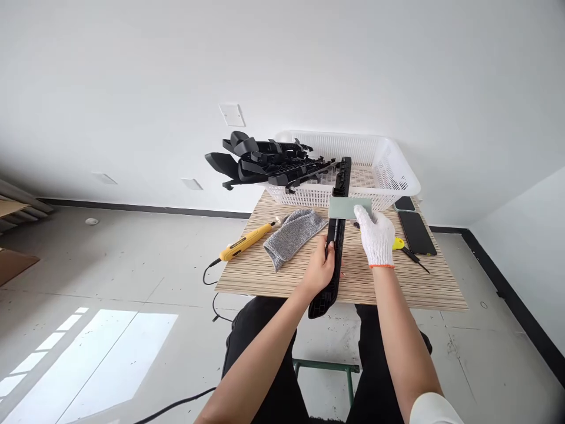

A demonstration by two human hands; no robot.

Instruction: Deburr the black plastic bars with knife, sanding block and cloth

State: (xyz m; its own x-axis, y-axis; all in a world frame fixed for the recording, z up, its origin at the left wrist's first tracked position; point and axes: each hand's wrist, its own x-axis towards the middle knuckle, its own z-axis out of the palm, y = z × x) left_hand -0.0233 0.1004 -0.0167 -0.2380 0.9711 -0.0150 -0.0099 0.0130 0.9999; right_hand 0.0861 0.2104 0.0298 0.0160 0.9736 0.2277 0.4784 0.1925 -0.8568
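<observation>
My bare left hand (321, 265) is closed round a long black plastic trim strip (339, 235), which slants over the table's front edge toward the basket. In a white knitted glove with an orange cuff, my right hand (376, 235) grips a flat pale-green rectangular block (344, 207). The block lies across the strip's upper part; whether it presses on it I cannot tell. Left of the strip lies a grey knitted glove or sleeve (295, 237). A yellow corded hand tool (247, 241) rests at the table's left side.
A white plastic basket (397, 182) at the back of the striped table (273, 282) bears several black trim pieces (269, 162), some jutting out left. On the right lie a black phone (417, 233), another phone (404, 204) and a yellow-and-black tool (408, 252). The tool's cord hangs down left.
</observation>
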